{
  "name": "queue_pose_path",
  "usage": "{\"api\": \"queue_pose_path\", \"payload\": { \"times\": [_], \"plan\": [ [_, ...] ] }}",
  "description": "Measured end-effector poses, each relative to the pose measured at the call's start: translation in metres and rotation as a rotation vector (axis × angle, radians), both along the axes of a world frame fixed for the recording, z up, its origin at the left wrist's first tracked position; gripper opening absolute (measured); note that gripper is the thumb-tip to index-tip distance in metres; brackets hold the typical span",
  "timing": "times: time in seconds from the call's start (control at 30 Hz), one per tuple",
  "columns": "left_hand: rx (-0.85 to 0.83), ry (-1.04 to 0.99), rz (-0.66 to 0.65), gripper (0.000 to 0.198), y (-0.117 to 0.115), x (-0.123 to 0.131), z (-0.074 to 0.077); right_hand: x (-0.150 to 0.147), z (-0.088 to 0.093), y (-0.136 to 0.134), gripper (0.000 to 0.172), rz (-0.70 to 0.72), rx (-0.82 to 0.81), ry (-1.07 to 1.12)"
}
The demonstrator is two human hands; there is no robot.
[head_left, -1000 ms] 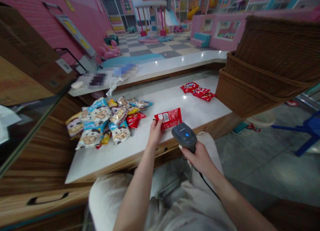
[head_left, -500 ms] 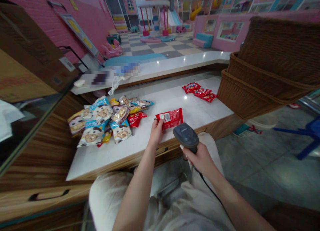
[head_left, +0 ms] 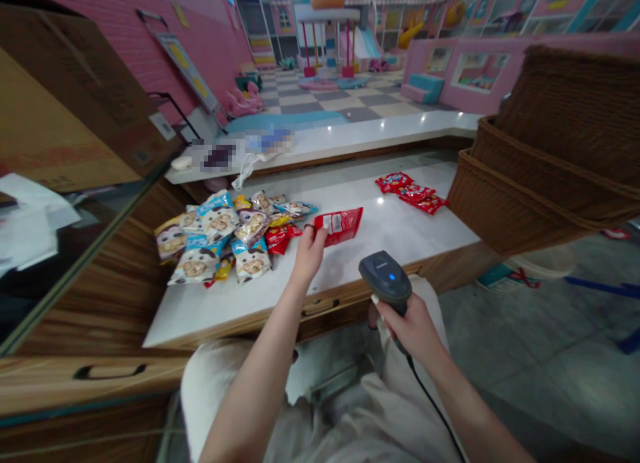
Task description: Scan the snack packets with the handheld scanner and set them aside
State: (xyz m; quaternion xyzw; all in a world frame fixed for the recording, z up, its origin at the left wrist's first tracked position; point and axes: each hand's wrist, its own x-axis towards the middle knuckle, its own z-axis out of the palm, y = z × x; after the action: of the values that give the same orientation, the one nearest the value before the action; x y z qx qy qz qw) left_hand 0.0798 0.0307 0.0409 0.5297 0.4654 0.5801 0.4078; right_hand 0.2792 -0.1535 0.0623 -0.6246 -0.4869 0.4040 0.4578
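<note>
Red packet [head_left: 339, 224] sits near the middle of the white counter [head_left: 395, 239], its corner pinched between the thumb and fingers of the left hand [head_left: 310, 253]; whether it is lifted clear of the top or resting on it cannot be told. The right hand [head_left: 407, 329] is clenched round the handle of a barcode scanner [head_left: 385, 279], its head tipped up with a blue light showing, just past the counter's front edge and near the packet but not touching it. A black cable [head_left: 433, 399] runs down from the scanner beside the person's beige trousers [head_left: 325, 429]. Just left of the left hand lies a heap of blue-and-white snack packets [head_left: 215, 239] mixed with smaller red and yellow ones, the nearest red one [head_left: 283, 238] just beside the held packet. Farther right on the counter, three red packets [head_left: 410, 191] lie in a loose row beside stacked wicker baskets [head_left: 520, 183]. A cardboard box [head_left: 65, 96] sits at upper left, above a wooden drawer front [head_left: 90, 383], and a play area with a slide [head_left: 360, 43] stretches behind.
</note>
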Motion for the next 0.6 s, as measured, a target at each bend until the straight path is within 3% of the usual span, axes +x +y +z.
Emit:
{"api": "queue_pose_path", "payload": {
  "times": [0.1, 0.2, 0.27, 0.4, 0.5, 0.6],
  "plan": [
    [0.25, 0.336, 0.08, 0.037, 0.018, -0.034, 0.033, 0.001, 0.0, 0.001, 0.035, 0.011, -0.002, -0.002],
    [0.379, 0.613, 0.15, 0.044, 0.04, -0.068, 0.053, 0.0, -0.001, 0.003, 0.035, 0.0, -0.011, 0.017],
    [0.349, 0.78, 0.182, 0.047, 0.053, -0.086, 0.055, -0.001, -0.002, 0.003, 0.034, -0.013, -0.011, 0.032],
    [0.218, 0.988, 0.173, 0.057, 0.066, -0.104, 0.047, 0.0, -0.005, 0.004, 0.033, -0.022, -0.015, 0.038],
    [0.266, 1.055, 0.193, 0.062, 0.065, -0.101, 0.043, 0.003, -0.008, 0.005, 0.033, -0.018, -0.003, 0.038],
    [0.356, 1.061, 0.2, 0.058, 0.065, -0.082, 0.045, 0.008, -0.011, 0.007, 0.036, -0.023, 0.036, 0.025]
  ]
}}
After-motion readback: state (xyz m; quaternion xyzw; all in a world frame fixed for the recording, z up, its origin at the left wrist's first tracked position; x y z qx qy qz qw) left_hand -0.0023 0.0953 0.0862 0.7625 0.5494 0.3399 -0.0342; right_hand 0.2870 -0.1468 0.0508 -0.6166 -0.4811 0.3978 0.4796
